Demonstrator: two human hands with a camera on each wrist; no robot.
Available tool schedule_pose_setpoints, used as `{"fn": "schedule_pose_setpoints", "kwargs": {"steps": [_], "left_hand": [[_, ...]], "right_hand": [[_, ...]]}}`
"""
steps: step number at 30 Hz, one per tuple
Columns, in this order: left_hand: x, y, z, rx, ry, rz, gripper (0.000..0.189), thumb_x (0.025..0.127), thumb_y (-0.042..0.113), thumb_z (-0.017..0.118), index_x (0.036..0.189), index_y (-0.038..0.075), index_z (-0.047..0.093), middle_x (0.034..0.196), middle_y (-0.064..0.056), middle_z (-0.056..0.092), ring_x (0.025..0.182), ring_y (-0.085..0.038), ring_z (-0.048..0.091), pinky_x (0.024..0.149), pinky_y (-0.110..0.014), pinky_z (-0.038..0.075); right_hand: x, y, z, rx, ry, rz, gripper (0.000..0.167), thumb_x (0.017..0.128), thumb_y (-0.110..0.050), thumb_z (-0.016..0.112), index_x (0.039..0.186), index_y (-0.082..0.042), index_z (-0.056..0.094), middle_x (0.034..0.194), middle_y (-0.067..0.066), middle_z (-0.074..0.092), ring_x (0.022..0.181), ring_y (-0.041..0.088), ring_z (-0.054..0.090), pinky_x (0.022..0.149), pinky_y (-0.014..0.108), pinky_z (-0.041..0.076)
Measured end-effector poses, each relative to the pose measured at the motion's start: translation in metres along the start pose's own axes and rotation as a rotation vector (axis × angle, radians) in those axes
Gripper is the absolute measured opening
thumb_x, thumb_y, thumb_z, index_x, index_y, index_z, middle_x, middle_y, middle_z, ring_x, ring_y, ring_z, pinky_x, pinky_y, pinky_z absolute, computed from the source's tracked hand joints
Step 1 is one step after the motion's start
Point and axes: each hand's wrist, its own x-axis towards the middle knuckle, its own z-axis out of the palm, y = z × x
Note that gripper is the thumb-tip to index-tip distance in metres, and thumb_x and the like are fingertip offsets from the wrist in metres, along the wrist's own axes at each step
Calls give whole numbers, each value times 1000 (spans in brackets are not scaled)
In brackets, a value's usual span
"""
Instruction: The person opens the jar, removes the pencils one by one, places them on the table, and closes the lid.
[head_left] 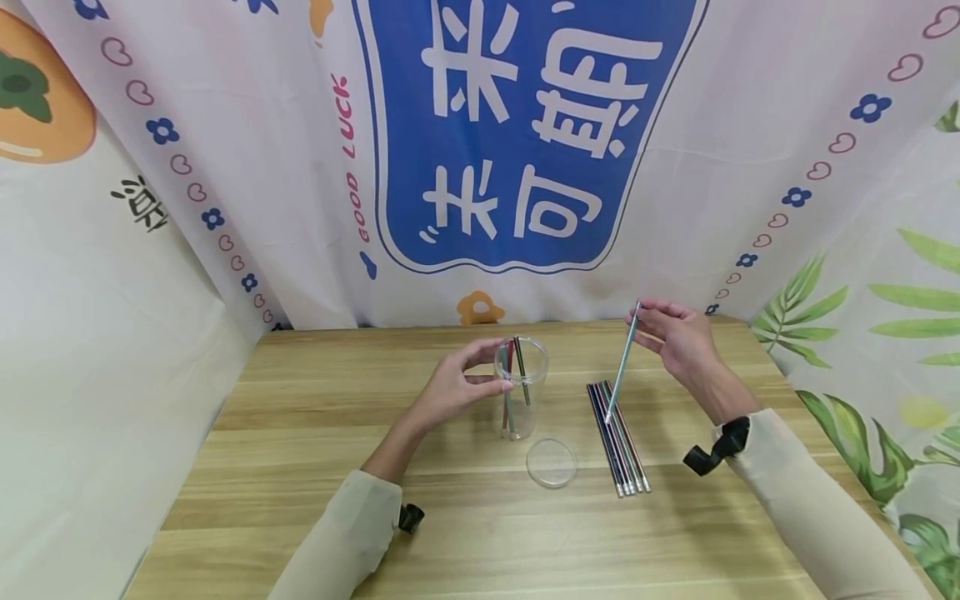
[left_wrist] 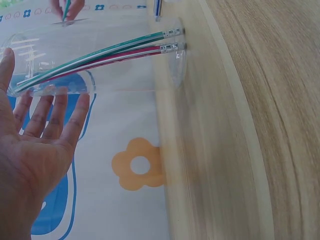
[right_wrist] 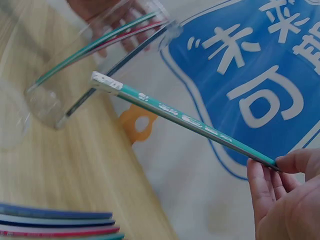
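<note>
A clear plastic cup (head_left: 526, 423) stands upright on the table. My left hand (head_left: 452, 390) holds it near the rim, thumb on the near side and fingers behind. Inside lean a green pencil (left_wrist: 120, 46), a red pencil (left_wrist: 127, 56) and a dark pencil (right_wrist: 131, 56), eraser ends down. To the right of the cup, my right hand (head_left: 684, 343) pinches another green pencil (right_wrist: 185, 120) at its upper tip between thumb and fingers. This pencil slants with its white eraser end low, over the row of pencils (head_left: 624, 458) in the head view.
A round clear lid (head_left: 551, 463) lies flat in front of the cup, left of the pencil row. The wooden table (head_left: 300, 483) meets a printed cloth backdrop (head_left: 315, 283) at its far edge. Cloth also hangs along both sides.
</note>
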Motion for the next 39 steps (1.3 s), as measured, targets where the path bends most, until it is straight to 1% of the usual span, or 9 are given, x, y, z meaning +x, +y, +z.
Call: {"fn": "schedule_pose_setpoints", "kwargs": {"steps": [5,10,15,19,23,28,34,37,39], "left_hand": [[1,0,0,-3,-1,8,65,89,9,87,147,10,59,139,-17,65,128,-34,65,100,-33,62],[1,0,-1,-4,-4,8,65,89,9,87,148,10,59,140,-17,65,129,-33,64,100,-34,63],[1,1,-2,3,3,3,65,89,10,87,148,11,59,140,-14,66,130,-33,64,100,-35,62],[2,1,-2,9,6,3,64,90,11,87,147,11,59,140,-14,66,130,-33,64,100,-35,62],[2,1,-2,5,2,1,64,90,11,87,147,10,59,140,-15,66,130,-33,64,100,-35,62],[2,1,-2,1,-3,5,65,90,11,87,148,10,59,139,-15,66,129,-34,64,101,-36,62],[1,0,-2,18,-10,10,64,91,15,87,148,12,59,139,-16,66,129,-33,65,101,-37,62],[0,0,-2,19,-12,14,63,91,15,87,148,13,60,138,-17,66,128,-33,65,101,-36,62],[0,0,-2,22,-9,16,63,90,14,87,148,13,60,137,-17,67,129,-32,65,101,-35,62]], "right_hand": [[2,7,-10,-131,-39,40,12,103,0,67,109,-5,76,94,2,80,90,16,79,83,30,67],[7,15,-23,-251,-71,107,13,105,-2,64,114,-4,74,97,1,79,96,17,78,85,31,67],[12,24,-31,-327,-94,140,16,103,1,66,118,0,72,98,4,79,94,19,78,85,31,67],[15,33,-36,-393,-104,150,21,100,2,69,121,3,69,96,5,79,91,18,78,85,32,67],[16,40,-43,-477,-103,159,28,100,2,68,128,8,64,95,4,78,91,18,78,86,31,66],[16,48,-49,-571,-112,166,35,100,1,69,132,13,60,100,10,78,90,17,78,87,33,66],[14,60,-52,-676,-119,154,39,99,-2,72,133,13,60,106,14,78,87,16,77,83,34,67],[14,64,-53,-714,-120,154,38,100,-3,71,133,13,60,112,20,76,89,17,76,83,36,68],[14,68,-53,-734,-118,155,37,100,-3,70,133,13,61,113,21,75,89,17,76,83,36,68]]}}
